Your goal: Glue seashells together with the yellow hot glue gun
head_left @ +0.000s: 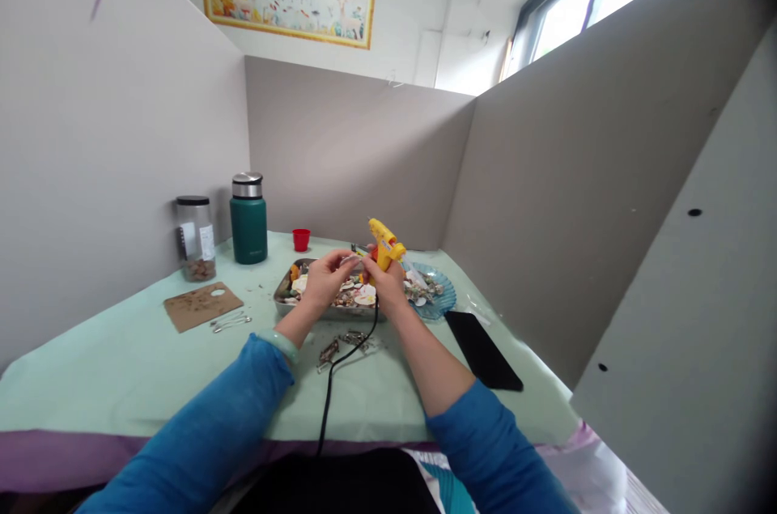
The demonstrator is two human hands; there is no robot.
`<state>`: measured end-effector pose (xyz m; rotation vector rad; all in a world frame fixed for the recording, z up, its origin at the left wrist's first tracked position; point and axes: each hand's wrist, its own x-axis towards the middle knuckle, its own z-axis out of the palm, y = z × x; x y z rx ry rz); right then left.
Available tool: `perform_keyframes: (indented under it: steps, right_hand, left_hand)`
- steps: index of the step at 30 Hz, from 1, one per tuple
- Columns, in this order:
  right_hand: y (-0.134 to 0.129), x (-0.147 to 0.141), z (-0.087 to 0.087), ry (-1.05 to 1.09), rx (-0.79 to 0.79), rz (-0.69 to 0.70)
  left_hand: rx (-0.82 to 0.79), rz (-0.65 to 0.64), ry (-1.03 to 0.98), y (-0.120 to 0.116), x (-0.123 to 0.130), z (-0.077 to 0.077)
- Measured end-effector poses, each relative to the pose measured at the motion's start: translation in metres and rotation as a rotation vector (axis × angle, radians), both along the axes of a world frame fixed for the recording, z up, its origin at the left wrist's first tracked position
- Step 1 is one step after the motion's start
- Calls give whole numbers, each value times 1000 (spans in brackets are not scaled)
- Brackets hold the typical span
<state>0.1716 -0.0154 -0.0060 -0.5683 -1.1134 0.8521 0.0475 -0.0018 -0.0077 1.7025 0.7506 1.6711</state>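
A yellow hot glue gun (384, 240) with a black cord is in my right hand (388, 283), its nozzle tilted up and to the left. My left hand (324, 281) pinches a small whitish piece (350, 258) over the tray, and the right fingertips come close to it or touch it; which, I cannot tell. Below both hands stands a metal tray (284, 308) full of small mixed decorative pieces. To its right a blue scalloped plate (447, 297) carries a heap of small items. Several metal clips (329, 351) lie in front of the tray.
At the left stand a clear jar (194, 243) with a black lid and a green bottle (248, 227). A red cup (301, 240) is at the back. Cardboard (194, 310) and safety pins (231, 322) lie left; a black flat slab (484, 350) lies right. Grey partitions (358, 150) enclose the table.
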Motion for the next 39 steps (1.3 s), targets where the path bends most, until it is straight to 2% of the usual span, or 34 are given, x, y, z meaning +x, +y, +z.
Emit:
perform_keyframes:
  steps: [6,12,15,27,39]
  right_hand:
    - [-2,0,0,7,14,18]
    - [-3,0,0,12,14,22]
    - [-2,1,0,8,17,24]
    - [-4,0,1,-10,-17,29]
    - [0,-1,-2,-28,-81,-21]
  left_hand:
    - [185,141,88,-1,-1,-2]
    - [219,174,125,-6,-1,1]
    - [166,127,99,-8,0,2]
    - [-194,-220,-103,-10,3,4]
    - [-321,-248,-227,-7,4,2]
